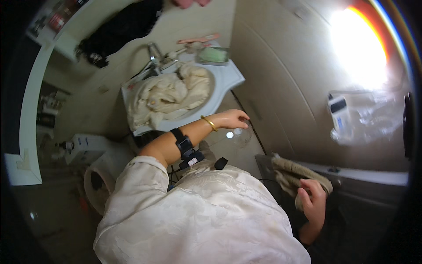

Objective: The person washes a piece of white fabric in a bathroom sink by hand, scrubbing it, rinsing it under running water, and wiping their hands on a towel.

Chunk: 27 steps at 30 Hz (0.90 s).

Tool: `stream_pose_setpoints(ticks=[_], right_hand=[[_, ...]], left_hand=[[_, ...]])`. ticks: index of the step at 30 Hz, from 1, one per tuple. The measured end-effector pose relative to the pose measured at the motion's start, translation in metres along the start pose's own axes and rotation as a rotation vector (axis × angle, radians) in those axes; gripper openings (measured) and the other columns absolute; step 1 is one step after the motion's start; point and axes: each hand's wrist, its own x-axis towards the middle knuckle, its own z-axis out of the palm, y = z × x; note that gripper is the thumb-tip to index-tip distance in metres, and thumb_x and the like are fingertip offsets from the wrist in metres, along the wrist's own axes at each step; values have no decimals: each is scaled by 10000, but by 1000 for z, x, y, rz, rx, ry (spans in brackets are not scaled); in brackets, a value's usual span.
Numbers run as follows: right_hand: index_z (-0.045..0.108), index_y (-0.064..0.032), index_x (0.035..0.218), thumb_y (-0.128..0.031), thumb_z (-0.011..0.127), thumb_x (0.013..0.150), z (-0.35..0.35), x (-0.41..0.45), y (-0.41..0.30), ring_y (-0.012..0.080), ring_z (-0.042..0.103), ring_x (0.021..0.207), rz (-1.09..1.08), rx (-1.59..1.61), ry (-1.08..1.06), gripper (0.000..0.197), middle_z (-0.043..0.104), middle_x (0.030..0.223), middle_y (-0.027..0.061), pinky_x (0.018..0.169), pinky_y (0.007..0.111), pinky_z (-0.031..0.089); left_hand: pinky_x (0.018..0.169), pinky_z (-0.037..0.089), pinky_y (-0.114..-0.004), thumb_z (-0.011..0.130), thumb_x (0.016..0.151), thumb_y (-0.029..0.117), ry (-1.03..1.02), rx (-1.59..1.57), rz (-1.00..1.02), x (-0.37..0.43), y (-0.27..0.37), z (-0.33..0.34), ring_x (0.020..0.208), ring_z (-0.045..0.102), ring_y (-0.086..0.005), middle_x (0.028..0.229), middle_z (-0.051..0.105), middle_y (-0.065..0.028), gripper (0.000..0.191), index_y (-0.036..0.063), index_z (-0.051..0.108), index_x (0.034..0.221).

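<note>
My left hand (pixel 232 118), with a gold bangle at its wrist, reaches out over the floor just beyond the front rim of a white washbasin (pixel 216 104). Its fingers are loosely bent, with nothing visible in them. Cream fabric (pixel 168 92), bunched up and wet-looking, fills the basin bowl and hangs over its left edge. On the right, my right hand (pixel 315 198) is up against a brown towel (pixel 296 171) draped over a dark panel. Thumb and forefinger stand partly apart there, and whether they pinch the towel is unclear.
Behind the bowl rises a chrome faucet (pixel 153 57), near a soap dish with green soap (pixel 213 55) and a pink brush-like item (pixel 197 39). A dark furry cloth (pixel 125 28) hangs above. A plastic-covered device (pixel 339 112) is on the right wall. An open bin (pixel 89 178) stands left.
</note>
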Motion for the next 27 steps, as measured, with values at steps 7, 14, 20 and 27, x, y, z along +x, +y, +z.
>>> stream_pose_setpoints(ticks=[7,14,20,27], right_hand=[[581,15,938,-139,639,732,79,163,-48,289,570,753,-256,-146,-448,263,555,812,153,654,341,454],[511,10,1116,-218,665,699,229,306,-71,331,536,962,-513,-173,-673,500,554,1041,207,826,364,430],[302,-47,1283,-268,726,616,357,370,-98,367,470,1040,-812,-269,-256,821,470,1140,197,883,420,394],[546,-26,1053,-242,737,609,343,394,-137,320,506,1011,-580,-650,-453,530,552,1041,171,861,378,398]], left_hand=[[551,451,-270,655,690,105,1217,56,-73,-107,-133,-91,575,550,-145,665,585,-75,139,20,583,773],[591,448,-248,614,805,278,970,-855,-119,-152,-110,-132,614,525,-117,717,555,-2,225,66,540,829],[713,465,-333,483,827,504,609,-1386,-162,-143,-146,-91,749,560,-163,804,570,-27,410,96,521,857],[789,439,-360,449,725,686,719,-1672,-173,-150,-148,-81,870,534,-192,923,540,-58,656,70,496,947]])
